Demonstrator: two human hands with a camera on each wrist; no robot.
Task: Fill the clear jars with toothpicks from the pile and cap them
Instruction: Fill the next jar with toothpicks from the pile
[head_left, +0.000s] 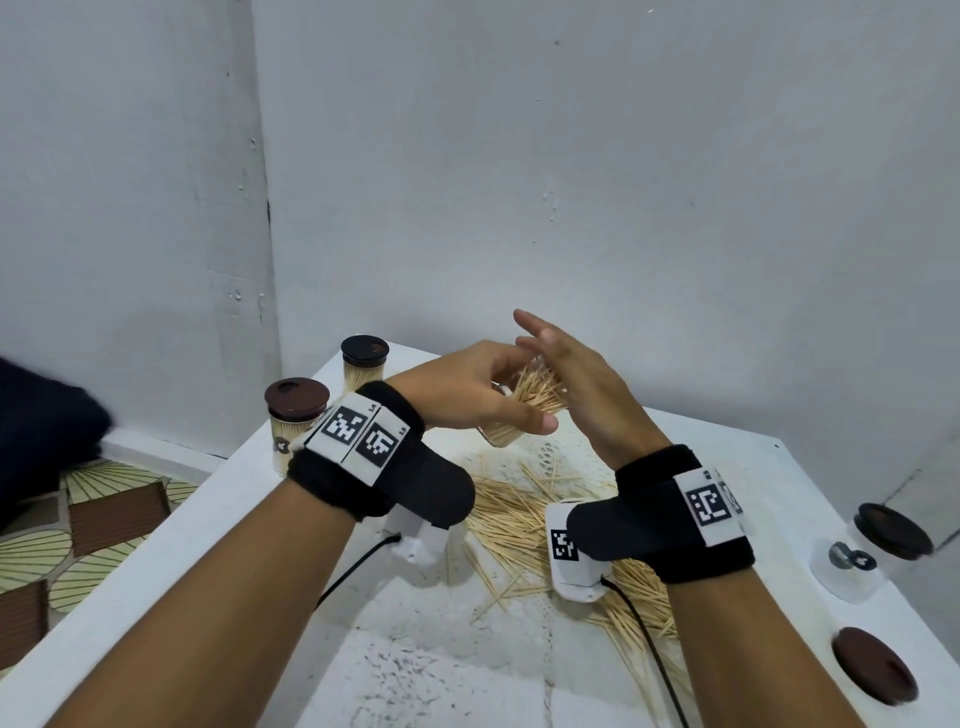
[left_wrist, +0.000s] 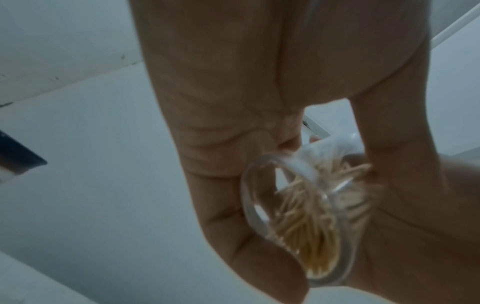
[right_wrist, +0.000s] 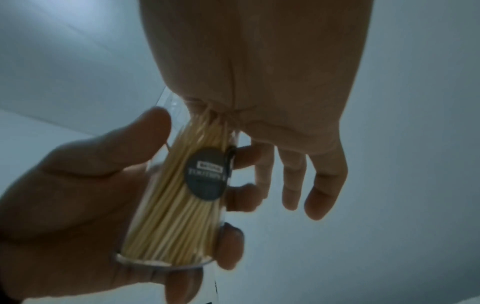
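A loose lid (head_left: 874, 672) lies at the tabletop's near right edge, an uncapped empty jar (head_left: 852, 564) just beyond it. The pile (head_left: 524, 519) is spread mid-table. Two capped jars (head_left: 297, 423) stand along the left edge. A third jar (head_left: 501, 434) is held tilted above the table, gripped round its wall by the left hand (head_left: 467, 387). Toothpicks (head_left: 537, 389) bristling from its mouth are pressed by the flat palm of the right hand (head_left: 587, 384), fingers straight. The jar is judged light, smooth and slippery; a mid-wall hold suits it. The toothpicks are stiff yet brittle, best pushed on their ends.
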